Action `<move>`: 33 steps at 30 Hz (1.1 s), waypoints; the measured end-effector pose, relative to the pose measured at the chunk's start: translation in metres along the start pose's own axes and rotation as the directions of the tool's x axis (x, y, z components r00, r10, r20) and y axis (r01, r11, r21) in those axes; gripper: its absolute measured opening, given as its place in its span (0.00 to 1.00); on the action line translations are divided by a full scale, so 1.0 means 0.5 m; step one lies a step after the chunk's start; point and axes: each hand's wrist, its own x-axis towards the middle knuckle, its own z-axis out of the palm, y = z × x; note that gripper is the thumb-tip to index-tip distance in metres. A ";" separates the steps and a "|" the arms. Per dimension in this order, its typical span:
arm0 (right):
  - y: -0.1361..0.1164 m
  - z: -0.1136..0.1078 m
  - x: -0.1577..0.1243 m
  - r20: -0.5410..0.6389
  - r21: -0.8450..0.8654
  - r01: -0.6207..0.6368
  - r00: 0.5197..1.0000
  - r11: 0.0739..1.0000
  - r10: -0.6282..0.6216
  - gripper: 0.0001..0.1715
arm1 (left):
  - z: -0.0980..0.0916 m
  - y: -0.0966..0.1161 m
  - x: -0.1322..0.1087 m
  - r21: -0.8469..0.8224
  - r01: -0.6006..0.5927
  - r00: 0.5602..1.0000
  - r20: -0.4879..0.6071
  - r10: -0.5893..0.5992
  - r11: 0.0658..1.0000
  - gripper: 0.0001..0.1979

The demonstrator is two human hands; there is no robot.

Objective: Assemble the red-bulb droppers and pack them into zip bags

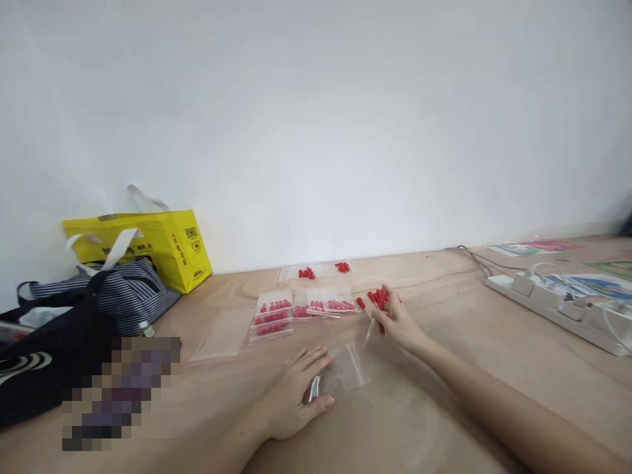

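Observation:
My left hand [296,395] lies with its fingers stretched out and thumb apart over the near end of a clear zip bag [340,368]. The bag is flat on the table, and part of it is hidden under the palm. Farther off to the right, my right hand [395,319] has its fingers closed around small red pieces [379,296] at a loose cluster. How many it grips is hidden. A thin clear strip [368,331] shows just below its fingers. Filled zip bags [271,319] with rows of red pieces overlap beyond my left hand.
More red pieces [306,272] lie on clear bags by the wall. A flat stack of bags [222,336] is at left. Beyond it stand a yellow tote [185,250], a striped bag [133,296] and a black bag [59,349]. A power strip [557,313] with cables is at right.

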 end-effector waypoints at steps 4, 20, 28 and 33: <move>-0.003 0.017 -0.057 -0.024 0.324 -0.144 0.987 0.935 0.160 0.29 | -0.004 0.005 0.000 0.009 0.017 1.000 0.008 -0.017 1.000 0.29; -0.059 0.051 -0.113 0.329 0.406 -0.401 0.902 0.821 0.278 0.21 | -0.008 0.015 0.001 0.023 0.013 1.000 -0.010 -0.013 1.000 0.29; -0.047 0.064 -0.096 0.499 0.277 -0.362 0.846 0.890 0.189 0.22 | -0.003 -0.002 0.008 -0.027 -0.116 0.993 -0.015 0.115 0.993 0.26; -0.043 0.056 -0.088 0.556 0.183 -0.176 0.830 0.967 0.046 0.18 | -0.007 -0.006 -0.001 -0.016 -0.033 0.992 -0.119 0.031 0.999 0.19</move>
